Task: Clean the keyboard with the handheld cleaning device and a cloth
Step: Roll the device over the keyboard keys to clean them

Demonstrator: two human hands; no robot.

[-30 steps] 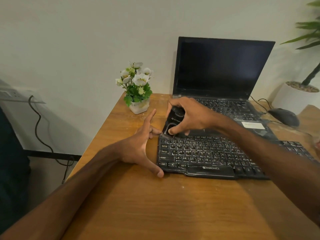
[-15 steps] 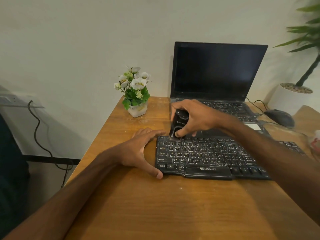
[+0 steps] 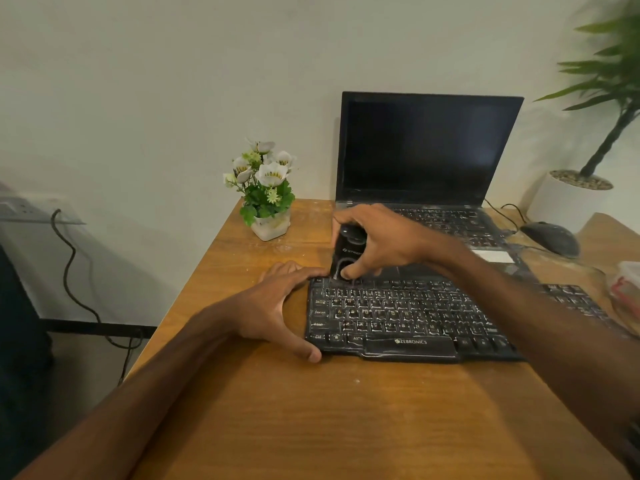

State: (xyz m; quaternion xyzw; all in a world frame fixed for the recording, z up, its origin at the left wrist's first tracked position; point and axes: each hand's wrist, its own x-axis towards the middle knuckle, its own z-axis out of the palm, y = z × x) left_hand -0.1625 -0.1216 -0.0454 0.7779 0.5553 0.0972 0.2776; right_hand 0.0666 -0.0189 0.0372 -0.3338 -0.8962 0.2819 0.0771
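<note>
A dusty black Zebronics keyboard (image 3: 408,320) lies across the wooden table (image 3: 311,410). My right hand (image 3: 381,242) grips a black handheld cleaning device (image 3: 348,252), its lower end standing on the keyboard's top-left key row. My left hand (image 3: 273,306) rests at the keyboard's left end, fingers touching its far-left corner and thumb against its near-left corner. At the right edge lies a whitish and red bundle (image 3: 625,289); I cannot tell whether it is the cloth.
An open laptop (image 3: 429,150) with a dark screen stands behind the keyboard. A small white pot of flowers (image 3: 266,192) sits at the back left of the table, a black mouse (image 3: 550,237) at the back right. A potted plant (image 3: 609,98) stands at the far right.
My left hand came down from a raised, spread pose onto the keyboard's left end. The right hand with the device shifted slightly right along the top row.
</note>
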